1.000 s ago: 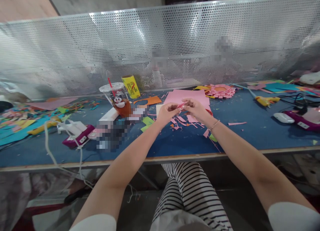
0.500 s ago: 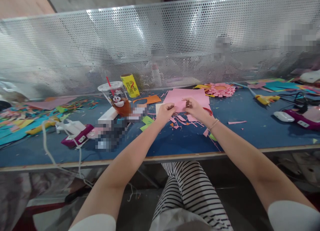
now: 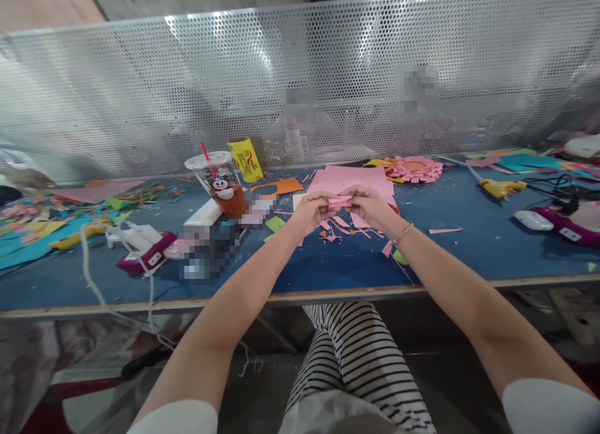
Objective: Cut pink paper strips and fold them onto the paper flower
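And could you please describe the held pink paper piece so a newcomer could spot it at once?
Around the middle of the blue table, before the perforated metal screen, lies a large pink sheet. Over its near part in this view, the left hand and right hand hold a small pink paper piece between them. Unlike the loose pink scraps nearby, it is gripped at both ends.

Craft workshop, glue gun (image 3: 504, 188), paper scraps (image 3: 360, 221)

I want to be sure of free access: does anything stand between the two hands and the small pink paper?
Nothing visible does: the left hand and the right hand hold the small pink paper, one at each end.
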Available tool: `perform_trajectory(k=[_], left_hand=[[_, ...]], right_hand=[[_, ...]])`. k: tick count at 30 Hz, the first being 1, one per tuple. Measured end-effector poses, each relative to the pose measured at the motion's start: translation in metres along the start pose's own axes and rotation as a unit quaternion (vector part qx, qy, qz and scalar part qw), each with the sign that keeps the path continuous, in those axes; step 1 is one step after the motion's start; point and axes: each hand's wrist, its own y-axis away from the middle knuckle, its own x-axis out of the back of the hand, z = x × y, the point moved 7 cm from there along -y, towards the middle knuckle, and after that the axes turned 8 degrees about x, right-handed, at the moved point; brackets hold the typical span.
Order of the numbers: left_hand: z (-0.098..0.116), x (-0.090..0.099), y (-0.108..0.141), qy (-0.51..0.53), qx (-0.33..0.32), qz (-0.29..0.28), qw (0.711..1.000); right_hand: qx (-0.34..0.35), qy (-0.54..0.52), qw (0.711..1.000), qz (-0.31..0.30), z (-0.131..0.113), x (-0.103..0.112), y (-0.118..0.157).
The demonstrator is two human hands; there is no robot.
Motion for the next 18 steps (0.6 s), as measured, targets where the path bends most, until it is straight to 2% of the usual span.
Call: perform_trajectory(k=[6, 13, 18], left_hand=[[0.0019, -0.002, 0.0002, -0.006, -0.018, -0.009, 1.0], [0.0031, -0.001, 0.0012, -0.099, -0.069, 0.028, 0.992], [0.0025, 0.0027, -0.0013, -0.124, -0.077, 0.042, 0.988]], right_hand=[[-0.012, -0.008, 1.0, 0.006, -0.0006, -0.0012, 0.0006], [0.065, 0.112, 0.991, -0.025, -0.0031, -0.0016, -0.0013], [0.082, 0.14, 0.987, -0.01, -0.0047, 0.0013, -0.0018]])
